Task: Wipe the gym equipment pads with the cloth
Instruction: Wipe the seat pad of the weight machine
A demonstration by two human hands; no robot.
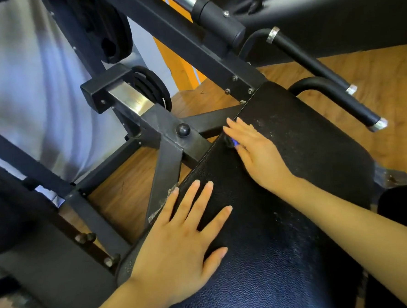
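Observation:
A black textured seat pad [293, 162] fills the middle and right of the view, with pale dusty specks on its far part. My left hand [179, 245] lies flat on the pad's near left edge, fingers straight and spread. My right hand [257, 150] rests flat farther up the pad near its left edge, fingers straight. A small dark and blue thing [231, 142] peeks out from under that hand; I cannot tell what it is. No cloth shows plainly.
The machine's black steel frame [167, 156] with a round knob [182, 130] runs left of the pad. Two padded handles [332, 91] stand at the far right. Another black pad [332, 10] is at the top right, over a wooden floor [371, 72].

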